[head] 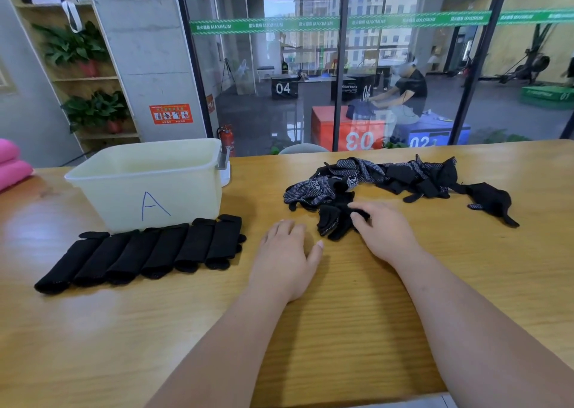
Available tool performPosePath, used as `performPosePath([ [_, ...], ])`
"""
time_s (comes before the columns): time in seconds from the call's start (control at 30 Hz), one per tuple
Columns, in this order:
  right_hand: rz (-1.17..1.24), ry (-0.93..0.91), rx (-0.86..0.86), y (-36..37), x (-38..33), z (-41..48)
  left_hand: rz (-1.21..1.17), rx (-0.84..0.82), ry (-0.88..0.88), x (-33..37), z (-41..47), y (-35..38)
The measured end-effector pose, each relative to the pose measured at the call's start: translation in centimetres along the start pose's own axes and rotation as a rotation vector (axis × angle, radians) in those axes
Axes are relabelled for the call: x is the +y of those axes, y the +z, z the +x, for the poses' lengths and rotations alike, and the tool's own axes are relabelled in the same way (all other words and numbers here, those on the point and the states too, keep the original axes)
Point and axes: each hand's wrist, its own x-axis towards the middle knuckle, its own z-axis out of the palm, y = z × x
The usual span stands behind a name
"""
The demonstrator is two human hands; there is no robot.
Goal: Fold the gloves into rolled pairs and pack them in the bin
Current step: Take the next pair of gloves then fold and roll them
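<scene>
Left hand [285,252]: open, palm down, fingers straight and flat on the worktop [341,345], near the centre of the view, holding nothing.

Right hand [385,233]: at 3 o'clock of the left hand, just beside it. Thumb and forefinger closed on a fold of a crumpled glove [334,221], remaining fingers laid over the fabric.

Crumpled glove: black, partly dotted, lying on the worktop at the 6 o'clock edge of the loose glove pile [391,176] and touching it.

Loose glove pile: black and grey-dotted gloves, tangled, spread over the worktop at 1 o'clock of the hands. Single black glove [490,201] at the pile's 4 o'clock end; contact with the pile cannot be told.

Rolled pairs [146,252]: six black rolls, side by side and touching, in one row on the worktop at 9 o'clock of the left hand, well apart from it. Not yet in the bin.

Bin [186,196]: pale plastic, open-topped, blue letter "A" on the near wall, standing upright at 12 o'clock of the row, just behind it.

Pink padded item [12,168]: at the far 9 o'clock edge of the worktop.
</scene>
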Motion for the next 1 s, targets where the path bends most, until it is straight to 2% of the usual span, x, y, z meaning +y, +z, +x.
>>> performPosePath([
  [0.2, 0.371, 0.039, 0.034, -0.9, -0.5, -0.2, -0.067, 0.054, 0.017, -0.2, 0.2, 0.0],
  [0.27, 0.315, 0.029, 0.028, -0.9, -0.1, -0.2, -0.091, 0.08, 0.018, -0.3, 0.2, 0.0],
  [0.43, 0.01, -0.04, -0.165, -0.4, 0.2, -0.4, -0.096, 0.109, 0.022, -0.5, 0.4, 0.1],
  [0.63, -0.213, -0.141, -0.073, 0.0, -2.7, -1.4, -0.089, 0.16, 0.013, -0.6, 0.6, -0.1],
  [0.77, -0.148, -0.121, -0.066, 0.9, -3.8, -2.3, -0.083, 0.168, -0.005, -0.7, 0.5, -0.2],
  [0.9, 0.162, 0.028, 0.009, -0.4, -4.0, -3.0, -0.225, 0.186, -0.015, -1.1, 0.4, -0.8],
  [1.0, 0.305, 0.103, 0.022, -1.8, -4.5, -3.2, -0.37, 0.173, -0.069, -1.1, 0.0, -1.7],
])
